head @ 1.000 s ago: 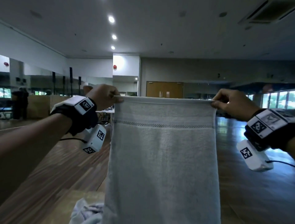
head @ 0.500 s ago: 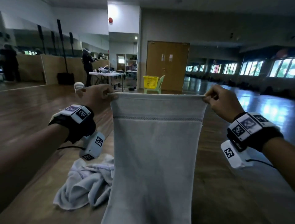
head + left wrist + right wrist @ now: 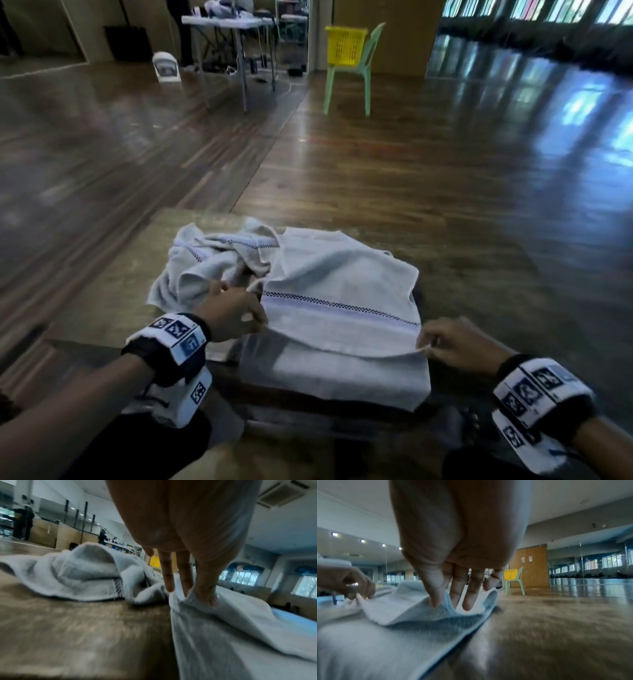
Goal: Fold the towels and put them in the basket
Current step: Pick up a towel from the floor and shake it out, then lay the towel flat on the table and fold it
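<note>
A white towel (image 3: 339,294) with a dotted stripe lies doubled over on the wooden table (image 3: 113,308), its lower layer hanging over the near edge. My left hand (image 3: 255,317) pinches the upper layer's left corner, and in the left wrist view the left hand (image 3: 202,599) shows thumb and finger on the towel (image 3: 231,626). My right hand (image 3: 426,344) pinches the right corner; in the right wrist view the right hand (image 3: 443,605) lifts the towel (image 3: 397,609) edge. A crumpled second towel (image 3: 205,263) lies to the left. The yellow basket (image 3: 346,46) stands on a green chair far off.
The green chair (image 3: 356,78) stands across the wooden floor (image 3: 445,171). A folding table (image 3: 233,24) with gear is at the back left, with a small white device (image 3: 166,66) on the floor beside it. The crumpled towel (image 3: 82,573) touches the folded one's left side.
The towel, held up stretched in the air before, has come down onto the table and folded over itself. Both hands dropped low with it, keeping hold of the corners.
</note>
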### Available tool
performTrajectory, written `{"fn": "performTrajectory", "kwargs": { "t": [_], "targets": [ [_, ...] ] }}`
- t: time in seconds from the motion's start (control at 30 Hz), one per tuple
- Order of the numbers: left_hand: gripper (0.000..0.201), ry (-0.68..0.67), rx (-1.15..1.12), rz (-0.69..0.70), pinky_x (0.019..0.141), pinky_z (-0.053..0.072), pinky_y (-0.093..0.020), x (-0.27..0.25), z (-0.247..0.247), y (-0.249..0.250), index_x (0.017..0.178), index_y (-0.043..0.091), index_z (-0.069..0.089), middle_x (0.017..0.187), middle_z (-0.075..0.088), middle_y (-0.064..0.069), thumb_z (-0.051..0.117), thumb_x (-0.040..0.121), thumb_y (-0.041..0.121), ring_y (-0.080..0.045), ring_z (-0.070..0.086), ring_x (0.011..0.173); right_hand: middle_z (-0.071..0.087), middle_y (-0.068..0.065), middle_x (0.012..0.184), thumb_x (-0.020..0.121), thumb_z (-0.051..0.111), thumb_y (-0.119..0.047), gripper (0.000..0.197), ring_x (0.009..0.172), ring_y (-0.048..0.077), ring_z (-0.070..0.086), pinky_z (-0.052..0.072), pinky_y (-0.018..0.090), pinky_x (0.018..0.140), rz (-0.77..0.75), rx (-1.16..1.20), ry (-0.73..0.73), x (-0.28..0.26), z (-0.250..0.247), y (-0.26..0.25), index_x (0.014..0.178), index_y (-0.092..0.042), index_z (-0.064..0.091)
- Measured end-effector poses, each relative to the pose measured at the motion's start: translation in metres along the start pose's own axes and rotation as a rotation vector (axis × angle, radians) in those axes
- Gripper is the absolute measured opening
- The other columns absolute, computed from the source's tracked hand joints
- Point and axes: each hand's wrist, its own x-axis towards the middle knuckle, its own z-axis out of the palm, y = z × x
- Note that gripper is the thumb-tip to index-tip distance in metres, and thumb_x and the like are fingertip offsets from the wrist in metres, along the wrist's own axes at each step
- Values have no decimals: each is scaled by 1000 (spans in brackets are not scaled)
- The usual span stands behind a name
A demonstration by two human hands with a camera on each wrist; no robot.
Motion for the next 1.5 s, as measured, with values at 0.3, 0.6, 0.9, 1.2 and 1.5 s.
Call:
{"fn": "performTrajectory", "kwargs": {
  "t": [0.3, 0.6, 0.9, 1.2, 1.5],
  "targets": [
    [12, 54, 129, -86, 80, 16, -35, 23, 34, -8, 92, 41, 69, 101, 64, 22, 62, 82, 40, -6, 52, 107, 62, -19, 104, 88, 56, -36, 14, 104, 5, 54, 33, 34, 90, 76, -288, 73, 24, 18, 6, 95, -35, 68],
    [17, 174, 121, -147, 95, 36, -45, 69, 33, 7, 88, 27, 74, 99, 70, 4, 61, 78, 28, -26, 53, 108, 68, -10, 102, 88, 56, -33, 15, 100, 15, 60, 34, 38, 87, 273, -337, 171, 61, -4, 24, 92, -34, 71],
    [9, 449, 78, -57, 68, 7, -31, 30, 4, 6, 81, 33, 72, 80, 68, 12, 68, 80, 25, -18, 57, 91, 64, -2, 85, 76, 64, -11, 15, 87, 24, 60, 43, 59, 84, 130, 16, 629, 21, -10, 37, 77, -25, 60],
    [12, 285, 75, 132, 74, 15, -32, -21, 27, 15, 73, 36, 73, 75, 68, 18, 82, 68, 30, -14, 61, 83, 52, -21, 77, 70, 64, -27, 10, 76, 13, 55, 44, 42, 70, -25, 5, 350, -31, 13, 22, 74, -33, 57],
    [10, 217, 44, 151, 75, 15, -30, -23, 49, 10, 82, 34, 75, 80, 69, 16, 77, 75, 27, -13, 63, 84, 57, -14, 82, 76, 73, -16, 15, 81, 9, 56, 51, 38, 76, 66, 7, 167, -30, 36, 24, 88, -26, 74]
  ]
}}
